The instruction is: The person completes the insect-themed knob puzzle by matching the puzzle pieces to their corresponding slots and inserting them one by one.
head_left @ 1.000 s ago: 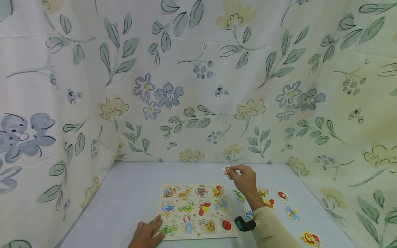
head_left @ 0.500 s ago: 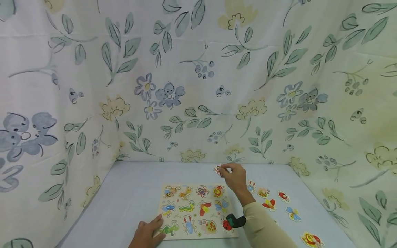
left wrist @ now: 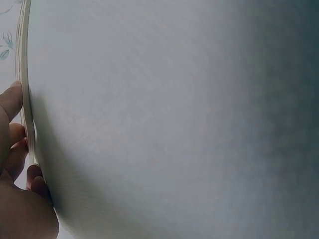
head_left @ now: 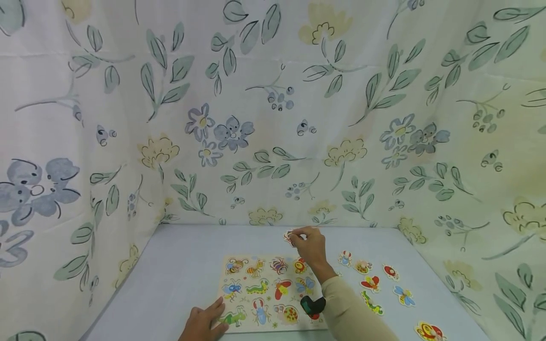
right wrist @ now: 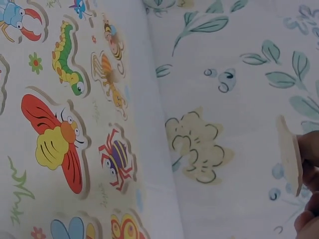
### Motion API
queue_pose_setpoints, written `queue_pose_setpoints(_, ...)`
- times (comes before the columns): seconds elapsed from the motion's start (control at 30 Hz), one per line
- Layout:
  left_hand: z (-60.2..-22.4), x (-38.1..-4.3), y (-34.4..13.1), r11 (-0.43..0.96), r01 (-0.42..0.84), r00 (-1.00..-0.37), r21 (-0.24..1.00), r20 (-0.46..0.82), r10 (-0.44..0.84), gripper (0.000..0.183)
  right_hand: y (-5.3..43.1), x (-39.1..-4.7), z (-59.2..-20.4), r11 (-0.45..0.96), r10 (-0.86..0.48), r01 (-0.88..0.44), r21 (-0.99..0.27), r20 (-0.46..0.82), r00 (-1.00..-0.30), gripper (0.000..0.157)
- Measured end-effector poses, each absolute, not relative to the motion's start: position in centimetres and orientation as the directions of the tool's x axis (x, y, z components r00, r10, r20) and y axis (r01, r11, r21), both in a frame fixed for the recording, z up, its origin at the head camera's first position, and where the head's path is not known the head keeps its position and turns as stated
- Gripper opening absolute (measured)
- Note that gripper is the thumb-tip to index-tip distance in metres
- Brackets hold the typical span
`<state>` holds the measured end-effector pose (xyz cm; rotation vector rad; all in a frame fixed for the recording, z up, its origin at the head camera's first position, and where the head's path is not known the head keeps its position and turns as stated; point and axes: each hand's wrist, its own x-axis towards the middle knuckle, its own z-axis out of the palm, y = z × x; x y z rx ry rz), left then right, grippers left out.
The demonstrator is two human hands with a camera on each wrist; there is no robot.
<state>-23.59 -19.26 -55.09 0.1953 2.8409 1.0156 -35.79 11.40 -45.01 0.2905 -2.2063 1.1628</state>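
A wooden insect puzzle board (head_left: 268,291) lies flat on the pale blue table (head_left: 183,270). My left hand (head_left: 204,323) rests with straight fingers on its near left corner; the left wrist view shows fingers (left wrist: 15,149) against the board's edge. My right hand (head_left: 309,244) hovers above the board's far right corner and pinches a small wooden puzzle piece (head_left: 290,236). In the right wrist view that piece (right wrist: 290,153) appears edge-on above the board's spider recess (right wrist: 115,158).
Several loose insect pieces lie on the table to the right of the board, among them a red one (head_left: 370,283), a green one (head_left: 372,303) and a blue one (head_left: 403,294). Floral cloth (head_left: 273,118) walls the table on three sides.
My right hand has carried the small piece leftward from the loose pieces to over the board's far right corner. The left hand has stayed on the board.
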Motion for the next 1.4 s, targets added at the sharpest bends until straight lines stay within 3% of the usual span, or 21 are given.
queue_pose_setpoints(0.33,-55.3,-23.4,-19.3,0.759,0.112,-0.985,0.642,-0.031,0.172,0.062,9.8,-36.7,-47.5,0.615,0.066,-0.457,-0.643,0.619,-0.782,0.003)
queue_pose_setpoints(0.73,-55.1,-23.5,-19.4,0.75,0.11,-0.985,0.652,-0.032,0.172,0.064,8.2,-36.8,-49.8,0.547,0.126,-0.378,-0.747,0.52,-0.845,0.009)
queue_pose_setpoints(1.4,-55.3,-23.7,-19.3,0.755,0.083,-0.985,0.651,-0.061,0.16,0.064,7.5,-36.5,-54.2,0.663,0.159,-0.228,-0.714,0.431,-0.888,0.008)
